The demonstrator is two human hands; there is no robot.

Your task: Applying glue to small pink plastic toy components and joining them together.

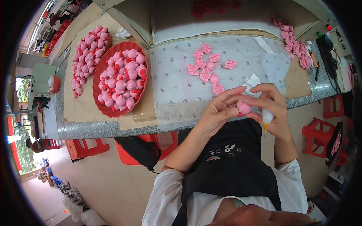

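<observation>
My left hand [220, 109] pinches a small pink ball-shaped piece [245, 107] with a bit of red at its lower edge. The fingertips of my right hand [277, 107] meet the same piece from the other side. Also in my right hand is a white squeeze bottle [267, 115] with an amber needle tip pointing down. Beyond my hands, several pink ruffled, hollow pieces [206, 48] lie on a printed white sheet [173, 90], with a couple of plain pink balls [214, 78] among them. A crumpled white tissue [252, 81] rests just past my fingers.
On the left, a red scalloped bowl [98, 104] is full of pink-and-red round pieces, beside a heap of similar ones [88, 52]. More ruffled pieces [296, 47] lie at the far right, near an orange pen [313, 59]. A box-like cabinet [130, 22] borders the back. Red stools [318, 137] stand below.
</observation>
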